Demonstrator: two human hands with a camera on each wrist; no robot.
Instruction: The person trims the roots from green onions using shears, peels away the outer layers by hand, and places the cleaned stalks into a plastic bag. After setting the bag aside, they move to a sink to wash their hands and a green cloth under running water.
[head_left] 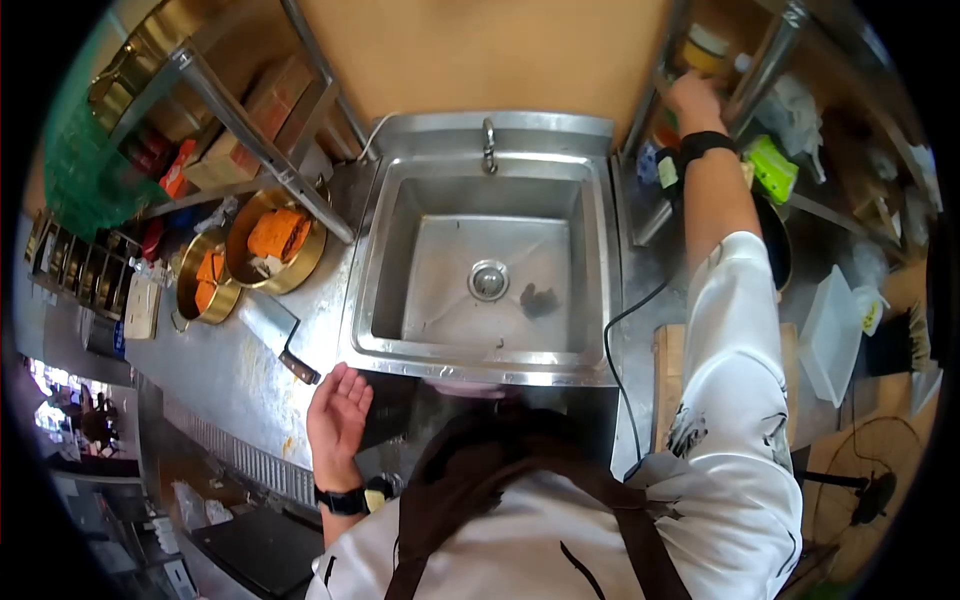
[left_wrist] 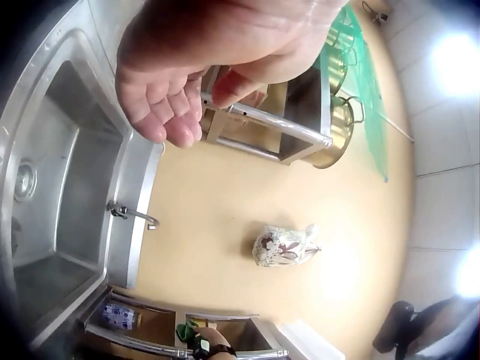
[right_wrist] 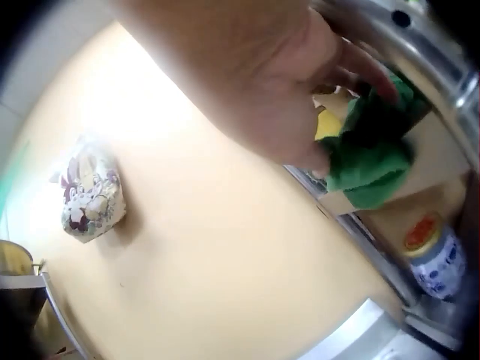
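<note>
My left hand (head_left: pixel 340 415) is held palm up with nothing in it, near the front left corner of the steel sink (head_left: pixel 365 345). Just beyond its fingertips lies a cleaver (head_left: pixel 272 330), its wooden handle toward the hand. My right hand (head_left: pixel 697 103) reaches up to the metal shelf right of the sink. In the right wrist view, a crumpled green cloth (right_wrist: pixel 375 161) sits between the thumb and fingers of the right hand (right_wrist: pixel 277 97), which grips it at the shelf's edge. Below the cloth stands a blue and white jar (right_wrist: pixel 439 262) with a red and yellow lid.
Two brass pots (head_left: pixel 318 262) with orange contents stand left of the sink under a shelf. A faucet (head_left: pixel 489 145) rises behind the basin. On the right counter are a wooden board (head_left: pixel 668 380), a black cable (head_left: pixel 612 345) and a white plastic tray (head_left: pixel 830 335). A patterned bag (right_wrist: pixel 91 191) hangs on the wall.
</note>
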